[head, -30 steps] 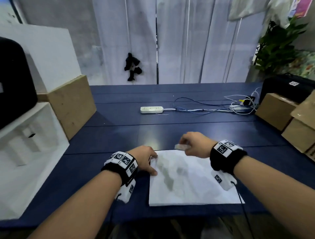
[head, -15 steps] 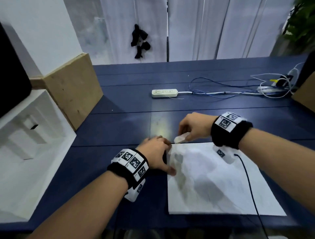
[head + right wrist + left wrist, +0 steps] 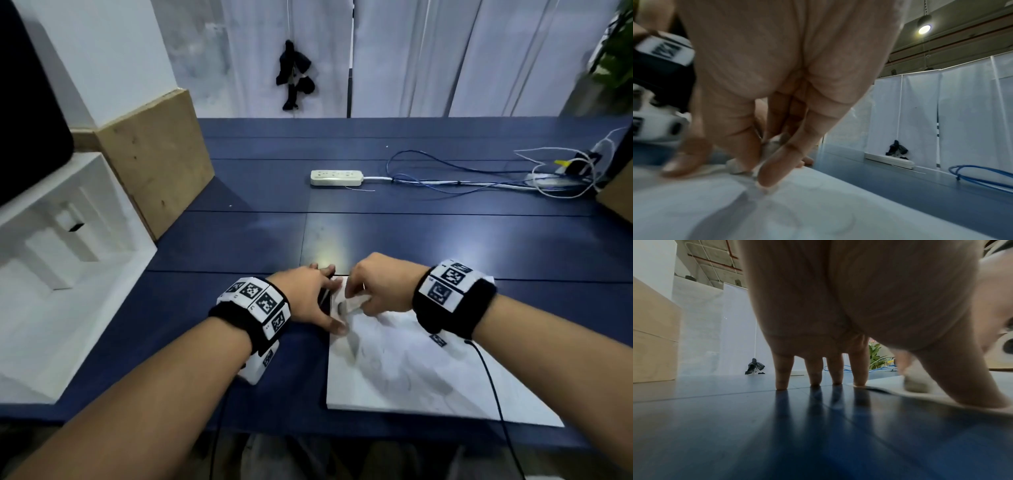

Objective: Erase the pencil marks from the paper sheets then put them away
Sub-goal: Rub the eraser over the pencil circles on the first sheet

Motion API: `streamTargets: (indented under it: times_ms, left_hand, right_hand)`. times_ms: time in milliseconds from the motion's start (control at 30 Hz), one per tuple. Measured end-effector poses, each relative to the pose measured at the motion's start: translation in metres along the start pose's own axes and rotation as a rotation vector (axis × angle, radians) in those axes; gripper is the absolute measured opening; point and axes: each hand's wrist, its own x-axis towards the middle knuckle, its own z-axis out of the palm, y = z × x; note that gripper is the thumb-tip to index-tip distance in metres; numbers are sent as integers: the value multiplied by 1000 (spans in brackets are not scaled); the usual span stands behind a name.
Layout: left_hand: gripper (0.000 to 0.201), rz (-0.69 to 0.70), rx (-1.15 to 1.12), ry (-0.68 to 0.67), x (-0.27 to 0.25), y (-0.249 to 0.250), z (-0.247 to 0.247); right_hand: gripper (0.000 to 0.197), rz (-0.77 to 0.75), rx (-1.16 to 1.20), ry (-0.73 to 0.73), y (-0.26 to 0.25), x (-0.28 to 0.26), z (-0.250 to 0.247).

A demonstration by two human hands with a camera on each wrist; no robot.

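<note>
blue table | paper sheets | power strip | cables

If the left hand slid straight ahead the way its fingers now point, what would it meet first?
Probably nothing near: ahead of the left hand lies bare blue table. The white power strip seems first in that line, though depth is unclear.

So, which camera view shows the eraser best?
The head view: the eraser is seen from above, pinched in the right hand at the far left corner of the paper. The left wrist view shows only its blurred lower end; the right wrist view shows a blurred bit between the fingers.
</note>
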Motion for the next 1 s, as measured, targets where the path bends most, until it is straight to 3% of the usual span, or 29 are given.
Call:
streamTargets:
  times_ms: [167, 333, 567, 767, 1000]
  left_hand:
    - [103, -13, 37, 20, 1, -2, 0]
    - [111, -34, 24, 18, 4, -3, 1]
    - [110, -23, 26, 10, 1, -4, 1]
    - [116, -24, 34, 14, 4, -6, 5]
    - [111, -6, 44, -9, 3, -5, 2]
  right_hand:
    - [40, 57, 39, 89, 15, 11, 2]
    - [38, -59, 43, -42, 7, -12, 9]
    - [37, 112, 50, 110, 16, 10, -2]
    - [35, 2, 85, 5, 4, -13, 6]
    - [28, 151, 131, 91, 20, 7, -5]
